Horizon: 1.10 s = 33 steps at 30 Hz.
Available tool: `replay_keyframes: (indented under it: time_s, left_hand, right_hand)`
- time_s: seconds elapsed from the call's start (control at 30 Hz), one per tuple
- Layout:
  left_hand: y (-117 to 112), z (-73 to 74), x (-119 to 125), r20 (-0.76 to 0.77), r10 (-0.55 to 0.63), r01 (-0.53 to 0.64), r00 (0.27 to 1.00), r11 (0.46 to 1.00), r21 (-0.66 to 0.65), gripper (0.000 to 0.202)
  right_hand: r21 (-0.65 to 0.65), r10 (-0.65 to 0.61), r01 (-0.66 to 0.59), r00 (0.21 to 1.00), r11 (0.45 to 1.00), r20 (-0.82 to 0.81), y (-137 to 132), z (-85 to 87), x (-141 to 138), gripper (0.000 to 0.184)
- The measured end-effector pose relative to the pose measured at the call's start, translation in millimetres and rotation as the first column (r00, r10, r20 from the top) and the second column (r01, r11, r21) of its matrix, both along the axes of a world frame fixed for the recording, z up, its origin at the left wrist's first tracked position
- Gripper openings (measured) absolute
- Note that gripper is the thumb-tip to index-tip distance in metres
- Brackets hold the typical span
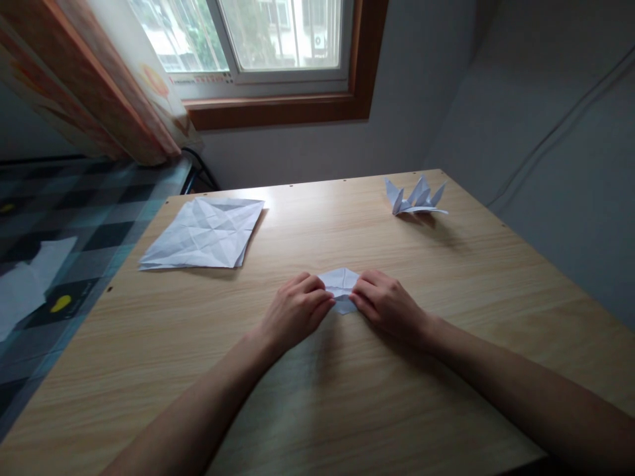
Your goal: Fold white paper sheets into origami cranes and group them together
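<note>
A small folded piece of white paper (pixel 341 283) lies on the wooden table (pixel 446 291) near its middle. My left hand (pixel 296 309) pinches its left side with curled fingers. Pressed together on the paper's right side are the fingers of my right hand (pixel 385 304). Both hands rest on the tabletop, and most of the paper is hidden under them.
A creased white sheet (pixel 206 233), unfolded flat, lies at the table's back left. A finished white paper crane (pixel 415 198) stands at the back right. A bed with a checkered cover (pixel 59 238) is left of the table; walls and a window (pixel 258 33) are behind.
</note>
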State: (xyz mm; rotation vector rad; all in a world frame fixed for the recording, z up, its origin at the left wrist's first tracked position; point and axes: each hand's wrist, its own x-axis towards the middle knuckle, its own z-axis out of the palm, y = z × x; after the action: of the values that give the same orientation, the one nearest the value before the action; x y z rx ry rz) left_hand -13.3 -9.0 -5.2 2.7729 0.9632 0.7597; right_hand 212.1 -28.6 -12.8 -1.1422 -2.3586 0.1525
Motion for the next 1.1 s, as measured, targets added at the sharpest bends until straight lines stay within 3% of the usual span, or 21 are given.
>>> replay_keyframes:
  time_s: [0.13, 0.27, 0.47, 0.7, 0.93, 1.03, 1.1]
  left_hand:
    - [1, -1.7, -1, -0.028, -0.003, 0.003, 1.000, 1.000, 0.019, 0.023]
    - [-1, 1.5, 0, -0.144, -0.030, 0.042, 0.989, 0.996, 0.079, 0.023]
    - [-5, 7.1, 4, -0.280, 0.001, 0.031, 0.960, 0.994, 0.109, 0.026]
    - [-6, 8.9, 4, -0.337, 0.011, 0.021, 0.941, 0.996, 0.092, 0.022]
    - [-5, 9.8, 3, -0.355, -0.016, 0.041, 0.935, 0.997, 0.063, 0.037]
    - [-5, 9.0, 3, -0.352, -0.018, 0.039, 0.936, 0.998, 0.051, 0.037]
    - [-5, 8.5, 3, -0.334, -0.028, 0.046, 0.942, 0.998, 0.048, 0.036]
  right_hand:
    - [-0.092, -0.076, 0.073, 0.997, 0.993, -0.033, 1, -4.2, -1, 0.011]
    - [-0.080, -0.096, 0.093, 0.994, 0.992, -0.044, 2, -8.0, 1, 0.008]
    - [0.150, 0.096, -0.123, 0.980, 0.981, 0.173, -1, -1.8, 2, 0.020]
    - [0.231, 0.132, -0.207, 0.944, 0.950, 0.303, -2, 7.8, 4, 0.025]
    - [0.200, 0.173, -0.212, 0.966, 0.957, 0.194, 2, 6.2, 12, 0.026]
    - [0.118, 0.139, -0.139, 0.990, 0.983, 0.012, 4, 2.5, 9, 0.018]
    - [0.054, 0.047, -0.040, 0.989, 0.998, -0.139, 6, -0.1, 6, 0.017]
